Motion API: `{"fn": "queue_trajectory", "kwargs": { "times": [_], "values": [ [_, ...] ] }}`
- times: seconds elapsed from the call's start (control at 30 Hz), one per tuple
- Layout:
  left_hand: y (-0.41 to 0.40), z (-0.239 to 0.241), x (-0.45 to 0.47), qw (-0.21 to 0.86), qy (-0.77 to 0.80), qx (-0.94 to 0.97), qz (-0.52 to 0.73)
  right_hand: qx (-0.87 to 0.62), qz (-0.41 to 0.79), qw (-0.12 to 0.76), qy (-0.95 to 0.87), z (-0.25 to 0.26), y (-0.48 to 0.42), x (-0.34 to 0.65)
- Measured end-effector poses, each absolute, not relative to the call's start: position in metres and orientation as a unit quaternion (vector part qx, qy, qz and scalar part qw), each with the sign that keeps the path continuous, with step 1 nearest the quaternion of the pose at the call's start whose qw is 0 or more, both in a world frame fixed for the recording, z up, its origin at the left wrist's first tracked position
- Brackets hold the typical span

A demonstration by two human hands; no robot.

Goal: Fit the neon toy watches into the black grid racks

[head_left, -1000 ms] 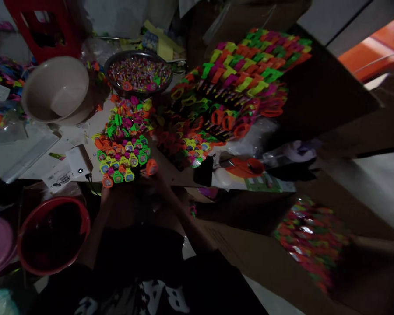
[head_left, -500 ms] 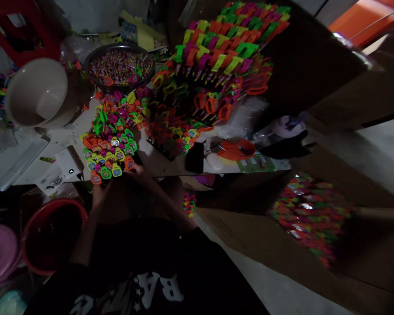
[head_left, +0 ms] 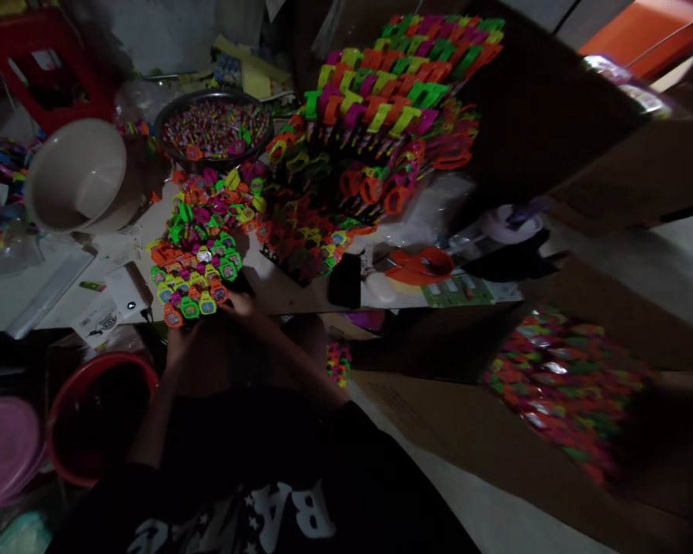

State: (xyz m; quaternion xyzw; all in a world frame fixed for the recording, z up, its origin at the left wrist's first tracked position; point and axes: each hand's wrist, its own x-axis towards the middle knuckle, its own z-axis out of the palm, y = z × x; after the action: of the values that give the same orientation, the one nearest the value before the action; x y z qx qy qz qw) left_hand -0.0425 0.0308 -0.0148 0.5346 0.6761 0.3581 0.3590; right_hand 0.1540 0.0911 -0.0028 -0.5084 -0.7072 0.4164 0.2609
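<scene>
Rows of small neon toy watches point(head_left: 195, 273) in orange, green, yellow and pink lie at the near edge of the white table point(head_left: 11, 288). My right hand point(head_left: 239, 304) rests at the right end of the nearest row, fingers pinched on a toy watch there. My left hand point(head_left: 179, 338) sits in shadow just below the left end of that row, fingers curled, and what it holds is hidden. Behind the rows lies a loose heap of more watches point(head_left: 219, 196).
A dark bowl of small coloured pieces point(head_left: 215, 129), a beige bowl point(head_left: 75, 177), stacked neon watch straps point(head_left: 381, 100), a black phone point(head_left: 345, 281), orange scissors point(head_left: 419, 265) and a white box point(head_left: 128, 288) sit on the table. A red bucket point(head_left: 95, 415) and pink lid point(head_left: 3, 450) stand below; cardboard with packets point(head_left: 560, 392) lies right.
My right hand came down from holding an orange watch above the table edge to the right end of the nearest row. The view shifted slightly right and down.
</scene>
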Motion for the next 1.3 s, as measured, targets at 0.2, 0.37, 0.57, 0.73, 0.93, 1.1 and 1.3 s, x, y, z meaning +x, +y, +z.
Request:
{"fn": "queue_trajectory", "kwargs": {
  "times": [0.2,0.37,0.57,0.73,0.93,1.1,1.3],
  "values": [
    [0.029,-0.009,-0.039,0.367,0.673,0.52,0.376,-0.5,0.39,0.21,-0.744,-0.002,0.092,0.151],
    [0.03,-0.018,-0.042,0.399,0.654,0.506,0.396,-0.505,0.357,0.172,-0.767,0.001,0.092,0.154],
    [0.03,-0.025,-0.044,0.374,0.686,0.499,0.375,-0.526,0.326,0.119,-0.777,0.013,0.098,0.155],
    [0.03,-0.032,-0.044,0.352,0.679,0.507,0.398,-0.515,0.34,0.169,-0.768,0.011,0.097,0.153],
    [0.03,-0.04,-0.044,0.362,0.653,0.51,0.428,-0.487,0.396,0.214,-0.748,0.0,0.094,0.157],
    [0.027,-0.035,-0.041,0.373,0.664,0.503,0.408,-0.445,0.465,0.256,-0.721,-0.007,0.082,0.161],
    [0.024,-0.032,-0.04,0.397,0.645,0.503,0.417,-0.457,0.477,0.302,-0.687,-0.001,0.066,0.152]
  ]
}}
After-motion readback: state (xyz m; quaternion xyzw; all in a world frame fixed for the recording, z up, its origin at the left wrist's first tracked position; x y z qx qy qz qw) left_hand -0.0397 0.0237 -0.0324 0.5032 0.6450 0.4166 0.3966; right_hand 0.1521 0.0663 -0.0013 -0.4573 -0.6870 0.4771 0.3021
